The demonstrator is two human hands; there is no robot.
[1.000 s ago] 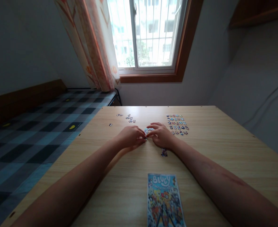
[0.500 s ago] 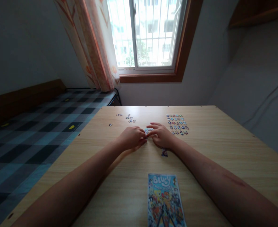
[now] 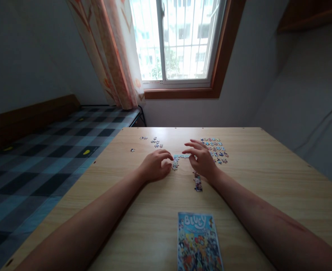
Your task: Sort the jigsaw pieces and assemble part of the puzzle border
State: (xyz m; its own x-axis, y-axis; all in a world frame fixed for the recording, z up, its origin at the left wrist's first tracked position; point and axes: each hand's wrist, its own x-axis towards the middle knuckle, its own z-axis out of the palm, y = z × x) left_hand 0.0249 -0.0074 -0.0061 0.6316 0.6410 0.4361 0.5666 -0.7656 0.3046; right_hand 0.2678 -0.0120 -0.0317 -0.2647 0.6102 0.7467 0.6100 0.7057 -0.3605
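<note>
Between my hands lies an L-shaped strip of joined jigsaw pieces (image 3: 176,162), its light blue top row running right towards my right hand. My left hand (image 3: 156,165) rests at the strip's left side, fingers curved and thumb apart, holding nothing that I can see. Over the right end of the top row is my right hand (image 3: 201,158), fingers spread and raised off the wood. A second joined strip of darker jigsaw pieces (image 3: 198,182) lies below my right wrist. Whether my right fingertips touch the pieces is hard to tell.
Loose jigsaw pieces (image 3: 219,148) stand in rows beyond my right hand. Several more pieces (image 3: 155,141) are scattered at the far left, with a single piece (image 3: 132,150) apart. A Bluey picture box (image 3: 199,242) lies near me on the wooden table (image 3: 143,233). A bed (image 3: 55,158) adjoins the left.
My hands have moved apart, the right one lifting and shifting right, the left one opening. The L-shaped strip that they covered now shows between them.
</note>
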